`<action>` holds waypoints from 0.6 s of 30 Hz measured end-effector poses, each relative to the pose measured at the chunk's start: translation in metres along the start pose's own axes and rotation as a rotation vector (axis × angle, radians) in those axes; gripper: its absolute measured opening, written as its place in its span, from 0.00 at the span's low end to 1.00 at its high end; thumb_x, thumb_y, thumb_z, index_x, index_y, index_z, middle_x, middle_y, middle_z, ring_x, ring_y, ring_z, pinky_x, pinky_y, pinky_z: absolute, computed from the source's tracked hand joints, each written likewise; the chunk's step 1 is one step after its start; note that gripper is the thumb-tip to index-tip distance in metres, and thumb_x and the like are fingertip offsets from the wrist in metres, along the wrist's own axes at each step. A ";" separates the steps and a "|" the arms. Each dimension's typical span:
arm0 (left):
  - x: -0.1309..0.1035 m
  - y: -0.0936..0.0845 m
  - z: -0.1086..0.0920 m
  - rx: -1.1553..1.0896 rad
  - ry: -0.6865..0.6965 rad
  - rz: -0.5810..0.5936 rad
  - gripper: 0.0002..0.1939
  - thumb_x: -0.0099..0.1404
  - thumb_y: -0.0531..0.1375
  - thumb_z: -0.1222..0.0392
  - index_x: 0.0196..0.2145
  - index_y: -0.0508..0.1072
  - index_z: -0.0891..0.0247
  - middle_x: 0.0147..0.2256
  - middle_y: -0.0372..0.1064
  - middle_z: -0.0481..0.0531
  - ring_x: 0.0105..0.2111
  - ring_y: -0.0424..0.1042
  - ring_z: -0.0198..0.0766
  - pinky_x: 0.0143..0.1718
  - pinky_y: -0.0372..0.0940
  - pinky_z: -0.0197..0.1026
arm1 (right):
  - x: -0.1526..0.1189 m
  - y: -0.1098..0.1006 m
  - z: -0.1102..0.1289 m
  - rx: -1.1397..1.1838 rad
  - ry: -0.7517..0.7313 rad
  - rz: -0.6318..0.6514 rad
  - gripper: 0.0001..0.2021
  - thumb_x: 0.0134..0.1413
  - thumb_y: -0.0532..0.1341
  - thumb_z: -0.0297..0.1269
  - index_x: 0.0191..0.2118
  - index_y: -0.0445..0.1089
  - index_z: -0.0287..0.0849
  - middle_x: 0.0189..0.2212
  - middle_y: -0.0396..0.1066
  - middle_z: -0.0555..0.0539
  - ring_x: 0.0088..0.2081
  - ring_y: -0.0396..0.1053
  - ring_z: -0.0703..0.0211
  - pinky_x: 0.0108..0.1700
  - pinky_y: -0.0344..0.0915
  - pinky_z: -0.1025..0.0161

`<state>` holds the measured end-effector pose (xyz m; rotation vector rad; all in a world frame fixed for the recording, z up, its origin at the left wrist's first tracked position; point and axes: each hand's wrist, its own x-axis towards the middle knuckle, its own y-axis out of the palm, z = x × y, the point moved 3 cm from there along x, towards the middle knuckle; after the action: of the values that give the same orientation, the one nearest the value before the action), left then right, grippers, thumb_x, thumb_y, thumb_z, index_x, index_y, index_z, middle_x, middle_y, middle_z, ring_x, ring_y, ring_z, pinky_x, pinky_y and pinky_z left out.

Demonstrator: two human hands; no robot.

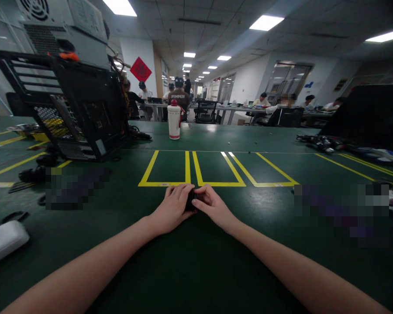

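Both hands meet over the green table [196,266], just in front of the middle yellow tape frame. A small black object [190,201] sits between them; fingers cover most of it, so its kind does not show. My left hand [173,205] is closed around its left side, thumb low and fingers over the top. My right hand [214,205] is curled with thumb and fingers at the object's right side, seemingly gripping it there. Beyond the hands lie yellow tape outlines [218,183] on the tabletop.
A black computer case [81,104] with metal units on top stands at the left. A white cup with a red lid [174,122] stands farther back. Cables [321,141] and a dark panel [367,113] are at the right. A white object [6,240] lies near left. People sit at tables beyond.
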<state>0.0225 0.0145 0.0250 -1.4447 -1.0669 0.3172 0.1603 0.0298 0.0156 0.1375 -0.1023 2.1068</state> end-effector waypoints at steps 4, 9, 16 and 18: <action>0.000 0.000 0.001 -0.007 -0.011 0.001 0.30 0.57 0.57 0.60 0.54 0.46 0.61 0.52 0.55 0.57 0.52 0.55 0.47 0.52 0.50 0.55 | -0.002 0.000 0.006 -0.046 0.027 -0.015 0.11 0.48 0.58 0.36 0.39 0.59 0.45 0.39 0.62 0.49 0.43 0.64 0.57 0.43 0.65 0.56; 0.000 -0.001 0.000 -0.003 -0.009 0.005 0.30 0.57 0.57 0.60 0.54 0.47 0.62 0.51 0.55 0.58 0.52 0.56 0.47 0.51 0.51 0.53 | -0.002 -0.001 0.005 -0.088 0.025 -0.012 0.14 0.49 0.57 0.35 0.44 0.59 0.45 0.43 0.61 0.47 0.46 0.62 0.57 0.47 0.63 0.56; -0.001 0.001 0.001 0.003 -0.008 -0.014 0.30 0.57 0.58 0.60 0.53 0.47 0.62 0.51 0.55 0.57 0.52 0.56 0.46 0.51 0.50 0.53 | -0.002 0.000 0.001 -0.038 -0.021 -0.002 0.09 0.49 0.57 0.37 0.38 0.59 0.46 0.38 0.62 0.50 0.42 0.64 0.59 0.41 0.65 0.58; -0.001 0.002 0.001 0.006 -0.003 -0.009 0.31 0.57 0.58 0.60 0.54 0.46 0.62 0.52 0.55 0.58 0.52 0.55 0.46 0.52 0.50 0.53 | -0.002 0.001 0.002 -0.016 -0.022 -0.007 0.08 0.49 0.57 0.36 0.37 0.59 0.46 0.37 0.61 0.50 0.40 0.64 0.59 0.39 0.66 0.60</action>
<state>0.0219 0.0152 0.0230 -1.4348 -1.0735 0.3158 0.1608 0.0278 0.0171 0.1512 -0.1313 2.0970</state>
